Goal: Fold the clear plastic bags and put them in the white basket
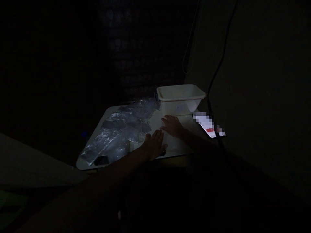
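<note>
Resting on a white table (pixel 155 121), both hands (pixel 153 145) (pixel 172 125) lie spread beside a dark wall (pixel 262 81).

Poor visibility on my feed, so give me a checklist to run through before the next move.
1. Lighting: not ok; most surroundings are nearly black.
2. Left hand open: ok, fingers extended over the white rounded-corner tabletop.
3. Right hand open: ok, in front of the pale rectangular plastic tub.
4. Tub upright: ok, stands at the tabletop's back right.
5. Crinkled clear plastic sheeting, one piece or several: cannot tell; spread over the left side.
6. Slim black-edged phone with lit screen, securely supported: cannot tell; lies by the right edge.
</note>
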`<state>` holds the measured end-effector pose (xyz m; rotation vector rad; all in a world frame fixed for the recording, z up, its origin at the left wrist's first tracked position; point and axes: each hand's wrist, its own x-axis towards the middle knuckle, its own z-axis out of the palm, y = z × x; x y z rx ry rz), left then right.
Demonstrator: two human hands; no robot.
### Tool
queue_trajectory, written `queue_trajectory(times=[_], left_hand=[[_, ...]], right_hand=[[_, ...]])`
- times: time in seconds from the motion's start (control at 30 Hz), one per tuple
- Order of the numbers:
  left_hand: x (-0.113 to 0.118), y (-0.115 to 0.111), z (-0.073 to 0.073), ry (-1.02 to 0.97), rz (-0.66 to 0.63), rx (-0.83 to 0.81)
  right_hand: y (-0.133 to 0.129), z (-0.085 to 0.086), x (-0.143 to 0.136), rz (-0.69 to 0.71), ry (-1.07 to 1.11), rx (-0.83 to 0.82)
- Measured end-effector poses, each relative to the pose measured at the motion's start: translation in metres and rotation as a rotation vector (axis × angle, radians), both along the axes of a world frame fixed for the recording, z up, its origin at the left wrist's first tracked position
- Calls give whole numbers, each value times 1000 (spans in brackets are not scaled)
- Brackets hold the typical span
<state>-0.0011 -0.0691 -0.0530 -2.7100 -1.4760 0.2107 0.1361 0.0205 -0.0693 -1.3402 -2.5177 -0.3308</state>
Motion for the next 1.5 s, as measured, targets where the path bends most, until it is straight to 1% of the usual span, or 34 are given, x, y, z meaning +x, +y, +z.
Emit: queue_trajectory(times=[0.1, 0.37, 0.57, 0.67, 0.73, 0.83, 0.93, 0.97, 1.03, 1.07, 1.13, 1.2, 1.23, 1.3, 1.37, 1.43, 1.5], left_hand=[[3, -9, 5, 42, 21, -38], [12, -30, 24, 121, 81, -218], [14, -39, 28, 126, 78, -315], [14, -46, 31, 121, 51, -319], [14, -51, 37, 122, 35, -316], [15, -54, 52, 149, 23, -349], [15, -44, 62, 93, -35, -384], [15, -38, 62, 37, -51, -359], [15, -23, 56, -61, -37, -218], [14, -16, 50, -96, -51, -143], [11, -4, 38, -157, -32, -37], [8, 6, 26, -237, -10, -22], [6, 10, 22, -283, 10, -45], [1, 17, 17, -385, 43, -119], [-3, 23, 15, -459, 62, -157], [-5, 26, 14, -447, 54, -123], [-6, 26, 12, -354, 24, -57]], right_hand=[[4, -2, 2, -7, -15, 8], [6, -5, 3, -6, -37, -7], [5, -5, 2, -22, -59, 11], [5, -4, 2, -41, -80, 13], [4, -4, 2, -48, -92, 15], [3, -3, 2, -54, -105, 12], [3, -3, 2, -53, -114, 1], [3, -4, 2, -53, -114, -1], [4, -4, 2, -50, -112, -6], [5, -4, 2, -50, -111, -9], [5, -5, 2, -56, -112, -15], [5, -5, 2, -63, -112, -18], [5, -5, 2, -65, -111, -19], [5, -4, 1, -58, -108, -21], [4, -4, 1, -57, -103, -18], [4, -4, 1, -64, -106, -16], [3, -4, 1, -65, -112, -14]])
